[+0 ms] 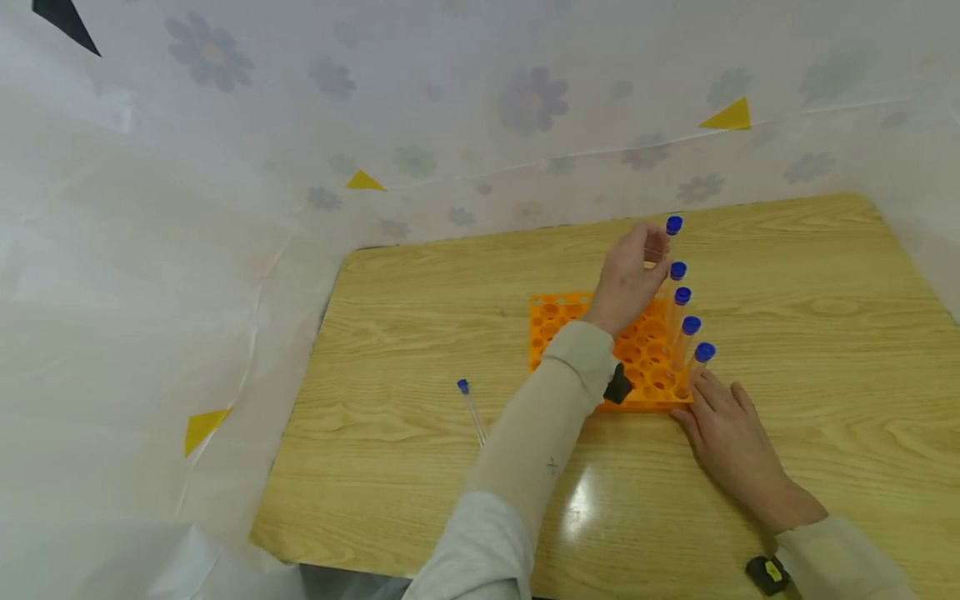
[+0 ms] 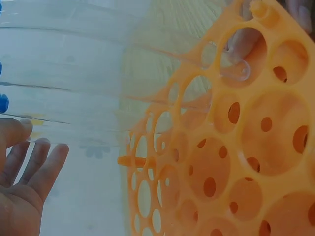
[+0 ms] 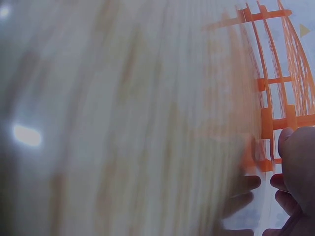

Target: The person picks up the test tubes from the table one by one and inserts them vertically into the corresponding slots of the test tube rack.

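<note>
An orange test tube rack (image 1: 637, 354) stands on the table, its top full of round holes. Several clear test tubes with blue caps rise in a row along its right side. My left hand (image 1: 628, 271) is at the farthest tube (image 1: 671, 242), thumb and fingertips right beside the glass with a gap between them. The left wrist view shows these fingers (image 2: 43, 160) extended and spread near the clear tubes (image 2: 98, 56). My right hand (image 1: 738, 446) lies at the rack's front right corner, its thumb (image 3: 293, 142) against the orange side and its fingers stretched along the edge.
Another clear tube with a blue cap (image 1: 462, 386) lies on the table left of the rack, partly behind my left forearm. The wooden table (image 1: 390, 333) meets flowered white sheeting (image 1: 450, 125) at the back and left. Black wrist devices (image 1: 767, 575) sit on both wrists.
</note>
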Demonstrator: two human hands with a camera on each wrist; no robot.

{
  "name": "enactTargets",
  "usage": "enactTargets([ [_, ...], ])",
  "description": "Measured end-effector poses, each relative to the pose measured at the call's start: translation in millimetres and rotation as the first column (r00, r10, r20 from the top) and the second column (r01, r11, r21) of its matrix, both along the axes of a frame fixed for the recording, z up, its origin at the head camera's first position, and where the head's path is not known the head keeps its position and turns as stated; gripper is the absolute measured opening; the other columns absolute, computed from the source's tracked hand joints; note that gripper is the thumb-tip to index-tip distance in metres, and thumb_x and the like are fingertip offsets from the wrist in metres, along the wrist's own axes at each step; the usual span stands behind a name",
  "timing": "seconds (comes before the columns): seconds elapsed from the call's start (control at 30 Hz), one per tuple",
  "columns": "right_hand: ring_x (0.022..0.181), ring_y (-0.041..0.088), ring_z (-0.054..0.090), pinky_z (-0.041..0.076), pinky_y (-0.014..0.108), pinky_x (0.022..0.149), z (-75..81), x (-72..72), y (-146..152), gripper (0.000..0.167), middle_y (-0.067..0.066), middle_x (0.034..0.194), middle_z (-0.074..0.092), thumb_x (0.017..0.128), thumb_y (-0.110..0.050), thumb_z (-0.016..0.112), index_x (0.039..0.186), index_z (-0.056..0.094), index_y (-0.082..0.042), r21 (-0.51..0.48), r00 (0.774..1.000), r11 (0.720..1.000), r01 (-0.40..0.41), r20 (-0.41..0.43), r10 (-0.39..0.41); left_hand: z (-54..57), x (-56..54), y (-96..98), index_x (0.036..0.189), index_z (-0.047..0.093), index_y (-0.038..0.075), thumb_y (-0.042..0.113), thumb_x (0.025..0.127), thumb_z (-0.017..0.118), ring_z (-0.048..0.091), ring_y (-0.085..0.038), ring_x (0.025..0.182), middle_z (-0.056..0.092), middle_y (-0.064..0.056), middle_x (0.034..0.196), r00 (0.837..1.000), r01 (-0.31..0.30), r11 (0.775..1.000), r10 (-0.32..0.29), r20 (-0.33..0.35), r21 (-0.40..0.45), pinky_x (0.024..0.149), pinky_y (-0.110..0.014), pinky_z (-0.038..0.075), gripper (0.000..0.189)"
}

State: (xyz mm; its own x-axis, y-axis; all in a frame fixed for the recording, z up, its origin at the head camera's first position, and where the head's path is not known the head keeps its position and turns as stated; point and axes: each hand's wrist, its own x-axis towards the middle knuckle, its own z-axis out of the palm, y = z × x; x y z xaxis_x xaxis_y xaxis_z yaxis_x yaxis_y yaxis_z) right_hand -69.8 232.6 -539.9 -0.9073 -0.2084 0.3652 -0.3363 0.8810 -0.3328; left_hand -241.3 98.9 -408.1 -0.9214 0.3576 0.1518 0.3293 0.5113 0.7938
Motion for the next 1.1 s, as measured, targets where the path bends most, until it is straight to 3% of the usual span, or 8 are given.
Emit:
enactTargets([
  [0.47,0.129,0.045,0.049,0.033,0.071,0.104,1.5,0.2,-1,0.047,0.028,0.138,0.053,0.094,-0.018,0.066,0.131,0.055,0.009,0.003,1.0,1.0,-0.002,-0.006,0.002,-14.0,0.3,2.4,0.116,0.055,0.02,0.018,0.1,0.059,0.058,0.001,0.1,0.063,0.005,0.112,1.0,-0.001,1.0,0.002,0.031,-0.026,0.082,-0.007,0.049,0.017],
  [0.83,0.127,0.046,0.05,0.033,0.072,0.103,2.8,0.3,0,0.047,0.029,0.137,0.053,0.094,-0.016,0.066,0.13,0.055,0.011,0.012,1.0,1.0,0.0,-0.009,0.0,-21.5,1.5,2.9,0.117,0.056,0.017,0.019,0.098,0.061,0.059,0.002,0.099,0.06,0.009,0.105,1.0,-0.009,0.998,0.009,0.013,-0.06,0.084,-0.007,0.048,0.019],
  [1.1,0.125,0.046,0.052,0.036,0.072,0.1,1.9,-0.4,0,0.046,0.03,0.135,0.054,0.091,-0.015,0.07,0.127,0.057,0.011,0.0,0.998,1.0,-0.011,-0.055,0.011,-24.6,2.1,4.0,0.116,0.057,0.018,0.019,0.098,0.062,0.059,0.002,0.098,0.061,0.009,0.105,0.999,-0.033,0.998,0.034,0.013,-0.051,0.083,-0.006,0.048,0.019],
])
